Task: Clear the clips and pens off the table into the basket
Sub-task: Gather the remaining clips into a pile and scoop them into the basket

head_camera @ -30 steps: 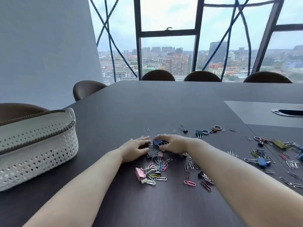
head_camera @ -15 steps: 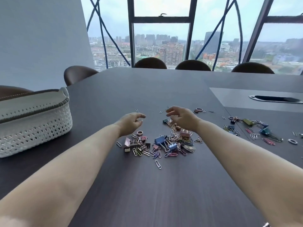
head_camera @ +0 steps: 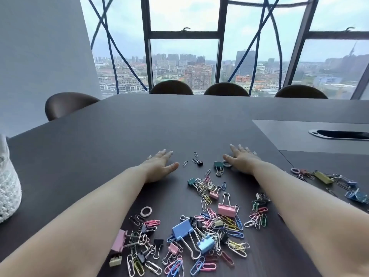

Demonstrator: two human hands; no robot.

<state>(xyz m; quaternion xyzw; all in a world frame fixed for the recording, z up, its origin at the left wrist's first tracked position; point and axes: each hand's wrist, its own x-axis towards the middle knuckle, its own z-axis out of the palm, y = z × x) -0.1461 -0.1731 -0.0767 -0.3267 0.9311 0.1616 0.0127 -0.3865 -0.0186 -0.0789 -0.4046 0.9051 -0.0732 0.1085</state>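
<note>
A heap of coloured paper clips and binder clips (head_camera: pixel 201 234) lies on the dark table (head_camera: pixel 123 136) between my forearms. Beyond the heap, my left hand (head_camera: pixel 159 165) lies flat on the table with straight fingers and holds nothing. My right hand (head_camera: pixel 242 159) also lies flat, its thumb beside a green binder clip (head_camera: pixel 218 164) and a small ring. A few stray clips (head_camera: pixel 194 159) lie between the two hands. A second scatter of clips (head_camera: pixel 329 180) sits to the right of my right arm. Only the edge of the white woven basket (head_camera: pixel 8 188) shows at far left. No pens are visible.
Brown chairs (head_camera: pixel 171 87) line the table's far side and left corner (head_camera: pixel 65 103). A lighter inset panel with a cable slot (head_camera: pixel 339 134) lies at right. Large windows stand behind the table.
Both hands have moved forward past the heap and flattened onto the table, spread apart. The view has swung right and down, so the basket has slid almost out of frame.
</note>
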